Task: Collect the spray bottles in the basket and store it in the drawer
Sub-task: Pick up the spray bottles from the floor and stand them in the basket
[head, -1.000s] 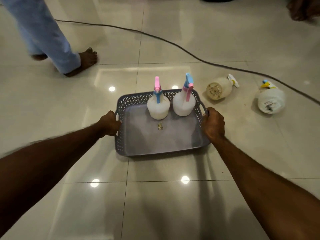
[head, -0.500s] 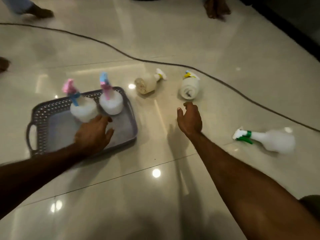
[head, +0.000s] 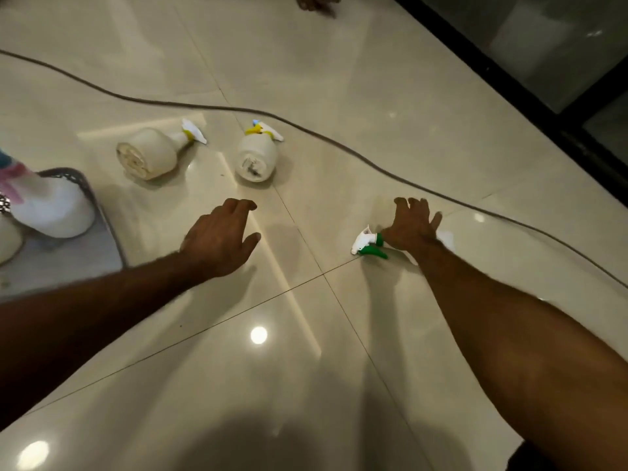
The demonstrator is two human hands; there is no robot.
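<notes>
The grey basket [head: 108, 222] sits at the left edge and is cut off by the frame. Two white spray bottles stand in it, one with a pink trigger [head: 51, 212] and a second [head: 7, 240] that barely shows. Two more white bottles with yellow collars lie on the floor, one on the left [head: 149, 154] and one on the right [head: 256, 156]. A green-trigger bottle [head: 368, 244] lies further right. My right hand [head: 411, 226] lies over its body with fingers spread, hiding most of it. My left hand [head: 221, 239] hovers open over the bare floor, near the two lying bottles.
A dark cable [head: 339, 139] runs across the glossy tiled floor behind the bottles. A black-framed glass panel [head: 543, 107] borders the floor at the upper right. Another person's foot [head: 316, 3] shows at the top edge.
Both hands let go of the basket handles. The view swung right, my right hand reached onto the green-trigger bottle, and my left hand moved from the basket out over the floor.
</notes>
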